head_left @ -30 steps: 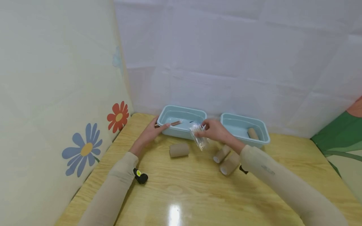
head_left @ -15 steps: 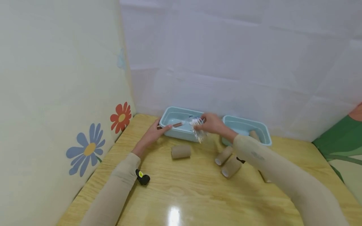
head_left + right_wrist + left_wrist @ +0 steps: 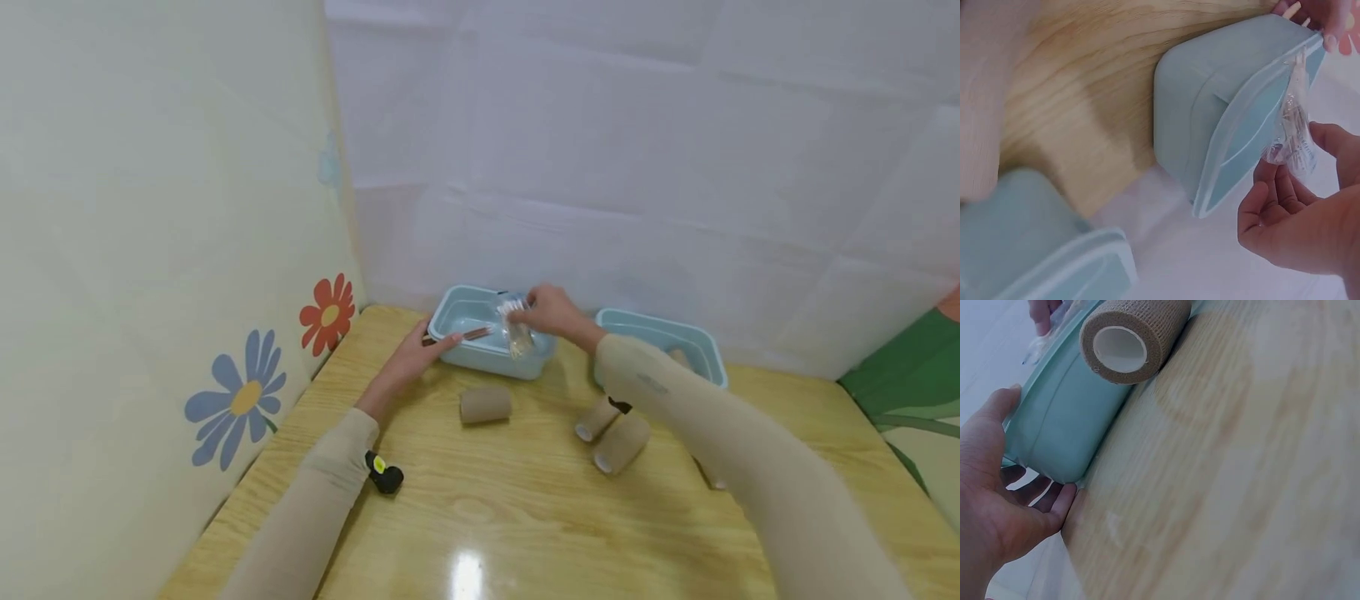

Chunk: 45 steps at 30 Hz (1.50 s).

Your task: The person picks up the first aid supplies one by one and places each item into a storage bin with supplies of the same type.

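Observation:
My left hand (image 3: 408, 360) grips the left end of a pale blue plastic bin (image 3: 495, 362), its thumb over the rim and fingers round the outside. Thin brown sticks (image 3: 477, 333) lie across that rim by the thumb; their kind is unclear. Above the bin's right part, my right hand (image 3: 557, 315) pinches a clear plastic packet (image 3: 1295, 128) of thin white-tipped sticks, like cotton swabs. In front of the bin lies a tan bandage roll (image 3: 485, 405), whose white core (image 3: 1120, 349) shows in the left wrist view.
A second pale blue bin (image 3: 660, 321) stands to the right with a tan roll (image 3: 681, 358) inside, partly hidden by my sleeve. More tan rolls (image 3: 622, 444) lie before it. Fabric walls border the wooden table (image 3: 487, 517) at the back and left.
My right hand has moved left and farther back with the packet, from the bin's right front edge to over its inside. The left hand keeps its grip on the bin.

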Motion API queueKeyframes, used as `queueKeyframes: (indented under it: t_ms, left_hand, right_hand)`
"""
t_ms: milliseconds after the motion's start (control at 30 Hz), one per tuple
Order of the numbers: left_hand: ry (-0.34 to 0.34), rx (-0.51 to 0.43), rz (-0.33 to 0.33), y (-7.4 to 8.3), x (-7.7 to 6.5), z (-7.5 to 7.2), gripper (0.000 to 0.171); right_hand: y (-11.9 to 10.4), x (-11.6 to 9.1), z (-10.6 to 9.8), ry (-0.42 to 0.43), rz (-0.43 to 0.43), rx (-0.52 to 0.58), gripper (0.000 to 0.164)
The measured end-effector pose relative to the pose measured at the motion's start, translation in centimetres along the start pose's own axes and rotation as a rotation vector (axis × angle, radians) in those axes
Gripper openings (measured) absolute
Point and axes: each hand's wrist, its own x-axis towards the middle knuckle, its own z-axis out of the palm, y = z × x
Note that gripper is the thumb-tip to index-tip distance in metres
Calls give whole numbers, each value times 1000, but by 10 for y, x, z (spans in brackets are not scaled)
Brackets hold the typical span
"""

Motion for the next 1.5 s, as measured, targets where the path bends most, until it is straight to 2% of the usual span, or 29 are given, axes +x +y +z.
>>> queueKeyframes:
  t_ms: [167,233,433,633,800,933,1133,1333,1500]
  left_hand:
    - [5,11,-27,0,-2,0,94]
    - [6,11,-32,0,-5,0,93]
    - [-11,6,-30,4,-9,2,93]
    - [-27,1,-14,3,-6,1,87]
    - [-33,33,-15,4,-4,-3,89]
    - [-27,82,-32,4,-5,-7,95]
    - [-14,102,-46,1,-5,-18,96]
    - [-21,87,-53,1,-1,-23,98]
    - [-25,114,-44,6,-1,-30,98]
  right_hand:
    - [2,11,5,28,169,239,29]
    - [2,15,9,45,212,314,27]
    - [4,19,18,59,259,469,30]
    - [9,16,9,76,263,626,36]
    - [7,8,-9,91,231,619,36]
    - [2,0,-19,68,200,585,36]
    - [-4,-7,-36,65,130,488,38]
    - [2,-19,-54,83,103,421,36]
    - [10,-32,-58,82,86,393,34]
